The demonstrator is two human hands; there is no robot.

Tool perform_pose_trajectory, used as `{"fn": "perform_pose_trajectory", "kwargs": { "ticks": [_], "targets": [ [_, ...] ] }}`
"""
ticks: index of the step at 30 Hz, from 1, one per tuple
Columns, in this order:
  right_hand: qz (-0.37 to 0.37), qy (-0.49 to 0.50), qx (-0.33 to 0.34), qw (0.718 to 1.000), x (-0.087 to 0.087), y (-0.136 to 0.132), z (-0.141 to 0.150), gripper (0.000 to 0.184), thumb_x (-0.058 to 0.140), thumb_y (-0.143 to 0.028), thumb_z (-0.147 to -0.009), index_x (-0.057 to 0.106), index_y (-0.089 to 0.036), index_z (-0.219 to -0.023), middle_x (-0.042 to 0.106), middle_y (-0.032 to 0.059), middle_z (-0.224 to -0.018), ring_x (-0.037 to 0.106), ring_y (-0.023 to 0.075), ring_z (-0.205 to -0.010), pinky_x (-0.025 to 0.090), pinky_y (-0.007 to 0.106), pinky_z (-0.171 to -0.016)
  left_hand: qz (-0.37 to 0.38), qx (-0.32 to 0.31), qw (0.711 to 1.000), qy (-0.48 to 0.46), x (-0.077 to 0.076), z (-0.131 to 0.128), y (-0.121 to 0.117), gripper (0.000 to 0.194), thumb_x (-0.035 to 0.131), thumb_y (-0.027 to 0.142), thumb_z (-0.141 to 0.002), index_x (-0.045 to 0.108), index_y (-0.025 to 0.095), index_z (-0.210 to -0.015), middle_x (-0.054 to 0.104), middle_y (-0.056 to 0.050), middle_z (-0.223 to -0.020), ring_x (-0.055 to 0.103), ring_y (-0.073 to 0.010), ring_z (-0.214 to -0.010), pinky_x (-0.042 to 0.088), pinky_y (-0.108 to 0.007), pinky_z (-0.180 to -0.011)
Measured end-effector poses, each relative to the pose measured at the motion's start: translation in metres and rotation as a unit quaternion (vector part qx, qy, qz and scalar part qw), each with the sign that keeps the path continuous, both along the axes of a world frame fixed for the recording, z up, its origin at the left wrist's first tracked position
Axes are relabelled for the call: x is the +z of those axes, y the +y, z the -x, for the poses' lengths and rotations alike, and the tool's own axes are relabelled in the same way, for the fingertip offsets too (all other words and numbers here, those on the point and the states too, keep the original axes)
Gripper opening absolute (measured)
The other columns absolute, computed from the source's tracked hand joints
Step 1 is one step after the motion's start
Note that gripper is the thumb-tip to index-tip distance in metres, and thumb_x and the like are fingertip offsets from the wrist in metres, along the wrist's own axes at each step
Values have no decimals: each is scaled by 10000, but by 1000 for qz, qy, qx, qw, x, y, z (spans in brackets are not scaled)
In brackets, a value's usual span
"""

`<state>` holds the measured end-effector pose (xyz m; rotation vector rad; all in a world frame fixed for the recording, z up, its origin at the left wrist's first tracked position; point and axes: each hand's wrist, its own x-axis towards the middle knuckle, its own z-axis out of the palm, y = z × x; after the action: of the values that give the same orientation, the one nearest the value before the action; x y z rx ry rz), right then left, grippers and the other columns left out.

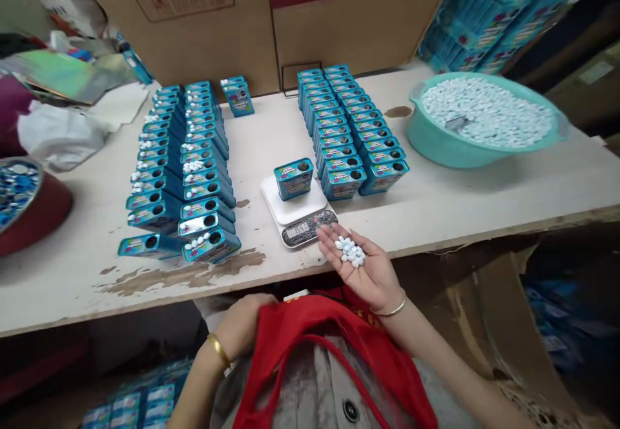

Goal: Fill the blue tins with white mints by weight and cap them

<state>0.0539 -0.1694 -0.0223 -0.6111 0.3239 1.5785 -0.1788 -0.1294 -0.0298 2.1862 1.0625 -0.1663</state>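
My right hand (361, 264) lies palm up at the table's front edge, fingers spread, with a small heap of white candies (351, 251) resting on the palm. Just beyond its fingertips is a white kitchen scale (296, 212) with a lit display, and one blue tin (293, 177) stands on its platform. My left hand (241, 322) rests low in my lap beside a red bag (329, 345); its fingers are hidden behind the bag's edge.
Two long rows of blue tins (181, 170) stand left of the scale and two more rows (351, 128) right of it. A teal basin (479, 122) full of white candies sits at the far right. A red bowl (29, 206) is at the left edge. Cardboard boxes (271, 22) line the back.
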Motion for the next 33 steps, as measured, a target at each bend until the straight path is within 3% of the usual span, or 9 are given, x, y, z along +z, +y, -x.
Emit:
{"fn": "perform_pose_trajectory", "kwargs": {
  "ticks": [5, 9, 14, 17, 21, 25, 28, 31, 33],
  "targets": [
    [-17, 51, 41, 998, -1, -7, 16, 330, 327, -163, -927, 622, -92, -1058, 698, 123, -1078, 638, 198, -1060, 539, 348, -888, -168, 2, 964, -206, 36, -49, 0, 177, 414, 222, -930, 578, 181, -981, 602, -59, -917, 568, -152, -853, 473, -277, -755],
    [-7, 77, 23, 997, -4, -7, 18, 320, 338, -141, -931, 637, -102, -1037, 735, 66, -854, 687, 108, -741, 563, 216, -693, -231, -84, 948, -202, 26, -91, 8, 150, 438, 222, -917, 578, 174, -938, 586, -79, -948, 546, -174, -873, 477, -302, -763],
    [-1, 92, -4, 996, -5, 1, 13, 321, 340, -145, -934, 653, -102, -990, 733, 72, -855, 679, 103, -704, 566, 217, -682, -251, -107, 941, -201, 19, -101, 21, 156, 426, 220, -924, 556, 162, -859, 584, -72, -857, 542, -168, -814, 473, -298, -722],
    [-12, 81, -16, 997, -3, 12, 6, 314, 349, -152, -927, 654, -92, -974, 731, 98, -907, 695, 132, -802, 570, 270, -787, -285, -106, 922, -240, 36, -105, 51, 117, 454, 218, -917, 542, 161, -865, 577, -58, -829, 537, -159, -799, 459, -287, -716],
    [-8, 42, -34, 999, -3, 25, -11, 280, 382, -148, -901, 652, -104, -961, 714, 126, -1017, 633, 196, -1076, 529, 343, -925, -373, -37, 894, -246, 59, -117, 116, 119, 480, 246, -909, 546, 161, -859, 580, -58, -845, 532, -167, -824, 430, -303, -747],
    [29, 11, -77, 997, -12, 30, -33, 237, 435, -128, -866, 649, -103, -963, 708, 141, -1031, 615, 219, -1108, 529, 352, -932, -389, -73, 910, -120, 65, -124, 160, 202, 536, 360, -879, 589, 187, -968, 595, -73, -994, 537, -204, -926, 387, -341, -793],
    [47, -6, -102, 994, -21, 31, -48, 211, 479, -95, -830, 653, -83, -949, 704, 165, -1036, 618, 245, -1101, 532, 362, -927, -357, -99, 928, -29, 66, -118, 172, 482, 606, 511, -797, 529, 204, -1161, 567, -95, -1136, 523, -246, -1025, 367, -370, -834],
    [72, -12, -115, 991, -31, 34, -56, 194, 504, -86, -812, 666, -83, -919, 710, 166, -1030, 630, 252, -1078, 543, 359, -908, -296, -139, 945, 28, 69, -117, 197, 391, 572, 480, -828, 541, 197, -1097, 613, -57, -999, 563, -213, -937, 376, -332, -787],
    [91, -7, -121, 988, -37, 37, -59, 184, 523, -93, -801, 677, -87, -900, 717, 161, -1018, 645, 248, -1050, 547, 358, -902, -302, -134, 942, 48, 72, -124, 232, 310, 569, 401, -840, 545, 203, -1077, 619, -43, -974, 570, -201, -923, 383, -316, -786]
  ]
}}
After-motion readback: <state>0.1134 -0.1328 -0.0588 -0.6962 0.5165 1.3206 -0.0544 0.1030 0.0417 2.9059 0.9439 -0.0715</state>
